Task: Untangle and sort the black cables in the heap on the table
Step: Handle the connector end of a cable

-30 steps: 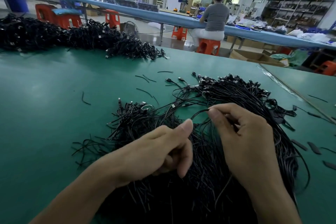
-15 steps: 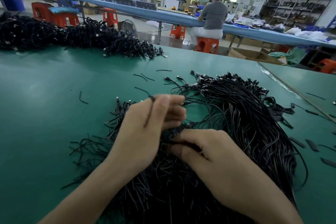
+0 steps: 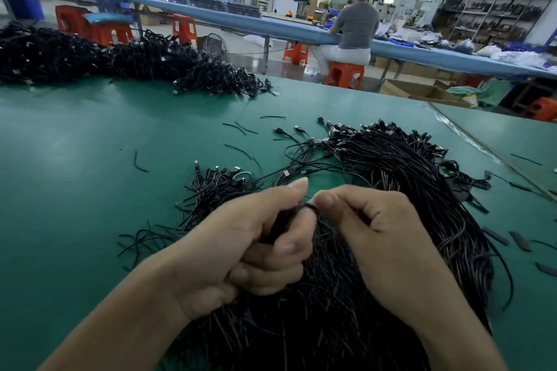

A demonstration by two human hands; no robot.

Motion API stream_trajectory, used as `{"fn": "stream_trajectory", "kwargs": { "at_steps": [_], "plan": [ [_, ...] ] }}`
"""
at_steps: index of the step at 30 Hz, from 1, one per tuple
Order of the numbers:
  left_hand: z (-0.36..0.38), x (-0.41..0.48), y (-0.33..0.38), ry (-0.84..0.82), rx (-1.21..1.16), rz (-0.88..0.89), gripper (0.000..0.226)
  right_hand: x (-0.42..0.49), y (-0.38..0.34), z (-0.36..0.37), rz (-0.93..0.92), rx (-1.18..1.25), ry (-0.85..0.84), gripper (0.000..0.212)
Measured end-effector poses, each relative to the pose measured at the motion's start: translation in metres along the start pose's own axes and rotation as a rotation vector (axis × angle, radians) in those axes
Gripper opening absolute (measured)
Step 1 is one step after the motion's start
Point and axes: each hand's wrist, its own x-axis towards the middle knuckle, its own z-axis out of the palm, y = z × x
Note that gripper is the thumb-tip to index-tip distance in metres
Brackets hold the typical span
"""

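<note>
A big heap of black cables [image 3: 407,190] with small plugs at their far ends spreads over the green table [image 3: 75,190] in front of me. My left hand [image 3: 247,247] is curled round a small bundle of black cables [image 3: 280,223] above the heap. My right hand [image 3: 370,238] sits right beside it, thumb and forefinger pinching a thin black cable loop [image 3: 307,207] at the top of that bundle. The lower ends of the bundle are hidden in my left fist.
A second long pile of black cables [image 3: 120,60] lies along the far left edge. Loose cable bits [image 3: 241,128] and flat black strips [image 3: 520,241] lie scattered on the table. A person in a grey top [image 3: 355,24] sits at a blue bench beyond.
My hands have come together above the heap. My left hand now grips a bundle in its fist, and my right hand has risen from the heap to pinch a cable at the bundle's top.
</note>
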Motion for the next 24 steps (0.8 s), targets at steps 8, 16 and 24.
{"fn": "stream_trajectory", "kwargs": {
  "at_steps": [8, 16, 24],
  "plan": [
    [-0.002, 0.016, -0.005, 0.393, -0.189, 0.551, 0.048, -0.008, -0.012, 0.006, 0.081, -0.276, -0.377, 0.028],
    [0.000, 0.018, -0.019, 0.576, 0.824, 0.215, 0.064, -0.004, -0.006, -0.004, -0.100, -0.174, 0.046, 0.017],
    [0.002, 0.002, 0.003, -0.028, -0.168, 0.052, 0.050, 0.001, 0.002, 0.002, -0.011, 0.088, 0.033, 0.027]
  ]
}}
